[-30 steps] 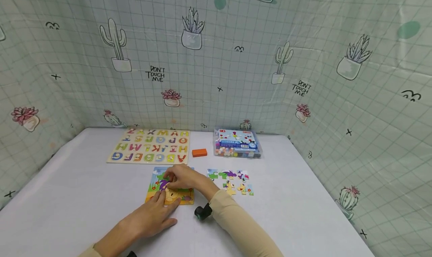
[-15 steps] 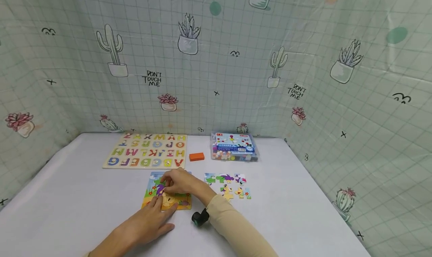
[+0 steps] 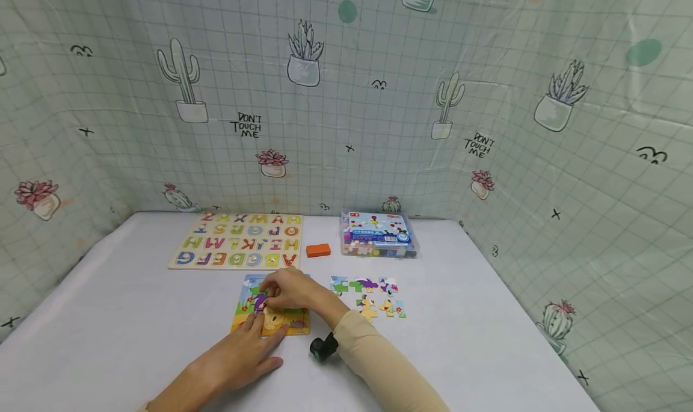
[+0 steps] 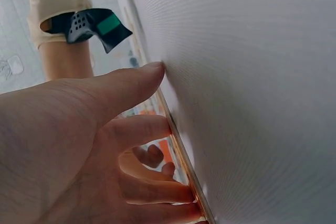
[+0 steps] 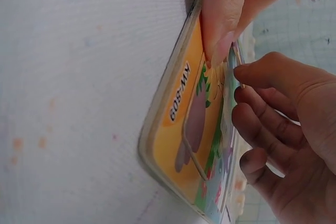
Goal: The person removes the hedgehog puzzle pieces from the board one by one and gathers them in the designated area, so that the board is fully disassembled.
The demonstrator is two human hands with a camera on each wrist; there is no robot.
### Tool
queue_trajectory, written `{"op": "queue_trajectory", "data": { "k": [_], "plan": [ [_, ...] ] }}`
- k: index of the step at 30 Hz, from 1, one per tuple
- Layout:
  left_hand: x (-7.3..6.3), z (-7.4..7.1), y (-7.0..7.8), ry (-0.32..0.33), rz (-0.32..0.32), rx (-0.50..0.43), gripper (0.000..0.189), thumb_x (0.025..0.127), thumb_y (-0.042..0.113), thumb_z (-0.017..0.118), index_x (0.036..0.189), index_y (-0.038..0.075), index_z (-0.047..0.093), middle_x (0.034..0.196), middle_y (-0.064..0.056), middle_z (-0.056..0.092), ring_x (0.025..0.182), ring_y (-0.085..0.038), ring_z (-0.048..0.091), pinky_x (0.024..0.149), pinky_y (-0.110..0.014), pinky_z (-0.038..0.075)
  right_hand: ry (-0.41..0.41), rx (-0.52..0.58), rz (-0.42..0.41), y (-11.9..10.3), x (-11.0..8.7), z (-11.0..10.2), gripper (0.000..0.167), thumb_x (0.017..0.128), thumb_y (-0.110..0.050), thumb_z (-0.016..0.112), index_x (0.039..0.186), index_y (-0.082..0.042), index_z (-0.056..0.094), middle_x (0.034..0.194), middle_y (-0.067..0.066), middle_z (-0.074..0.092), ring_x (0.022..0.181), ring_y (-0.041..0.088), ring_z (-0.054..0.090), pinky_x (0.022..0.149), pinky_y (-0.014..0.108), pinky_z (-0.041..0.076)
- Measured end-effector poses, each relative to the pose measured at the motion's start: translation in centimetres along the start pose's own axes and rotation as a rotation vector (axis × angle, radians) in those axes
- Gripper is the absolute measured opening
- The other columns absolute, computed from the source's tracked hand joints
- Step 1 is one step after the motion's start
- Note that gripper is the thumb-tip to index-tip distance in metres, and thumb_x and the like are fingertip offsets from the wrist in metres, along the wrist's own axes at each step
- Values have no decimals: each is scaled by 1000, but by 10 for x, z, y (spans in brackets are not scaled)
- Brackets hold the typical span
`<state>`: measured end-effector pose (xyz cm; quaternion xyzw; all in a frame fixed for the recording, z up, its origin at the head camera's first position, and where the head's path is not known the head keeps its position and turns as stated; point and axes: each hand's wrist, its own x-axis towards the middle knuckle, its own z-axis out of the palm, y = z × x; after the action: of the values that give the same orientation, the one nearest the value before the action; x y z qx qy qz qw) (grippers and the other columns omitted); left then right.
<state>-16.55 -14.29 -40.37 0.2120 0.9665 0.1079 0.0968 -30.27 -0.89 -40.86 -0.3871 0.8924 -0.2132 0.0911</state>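
A jigsaw puzzle board (image 3: 301, 330) with a colourful cartoon picture lies under both hands in the head view. My left hand (image 3: 240, 353) rests at its near edge, fingers stretched, their tips pressing on the board. In the left wrist view the thumb (image 4: 134, 85) sticks out beside the board's edge. My right hand (image 3: 292, 289) is bent over the board's middle. In the right wrist view its thumb and fingers pinch a thin puzzle piece (image 5: 238, 59), seen edge-on and tilted, close to the left fingertips. Fingers partly hide the piece's picture.
Several loose puzzle pieces (image 3: 366, 307) lie right of the board. Behind stand a wooden alphabet board (image 3: 233, 243), an orange block (image 3: 318, 250) and a clear plastic box (image 3: 379, 234) of beads. A patterned curtain (image 3: 346, 99) surrounds the white table (image 3: 135, 322).
The head view has shifted slightly. Both hands stay at nearly the same spot on the puzzle board, with only tiny finger movement visible. The loose pieces have not moved.
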Motion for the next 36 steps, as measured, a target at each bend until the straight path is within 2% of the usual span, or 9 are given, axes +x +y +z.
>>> {"op": "queue_trajectory", "data": {
  "k": [7, 16, 26, 36],
  "plan": [
    [2, 2, 0, -8, -11, 4, 58, 94, 46, 61, 142, 15, 52, 148, -32, 37, 140, -50, 35, 111, -61, 36, 25, 43, 3, 6, -4, -1, 26, 89, -18, 71, 114, -12, 72, 79, -10, 64, 65, 0, 52, 60, 11, 44],
    [2, 1, 1, 9, -3, 26, 58, 94, 46, 62, 141, 14, 53, 145, -31, 40, 138, -48, 38, 109, -60, 40, 47, 77, 7, 20, -19, -5, 25, 89, -18, 71, 113, -11, 72, 80, -10, 64, 66, -1, 51, 63, 11, 44],
    [2, 1, 2, 30, -6, 42, 56, 94, 45, 62, 141, 15, 54, 142, -31, 43, 136, -48, 40, 108, -59, 41, 64, 116, 8, 49, -60, -22, 23, 88, -13, 71, 111, -11, 72, 83, -5, 66, 66, -1, 54, 63, 14, 47],
    [2, 2, 2, 34, -15, 45, 56, 93, 44, 63, 141, 16, 55, 143, -31, 43, 137, -48, 40, 108, -59, 41, 41, 100, 83, 78, -109, -37, 22, 90, -15, 71, 112, -12, 71, 86, -7, 63, 65, 2, 50, 58, 16, 43]
  ]
}}
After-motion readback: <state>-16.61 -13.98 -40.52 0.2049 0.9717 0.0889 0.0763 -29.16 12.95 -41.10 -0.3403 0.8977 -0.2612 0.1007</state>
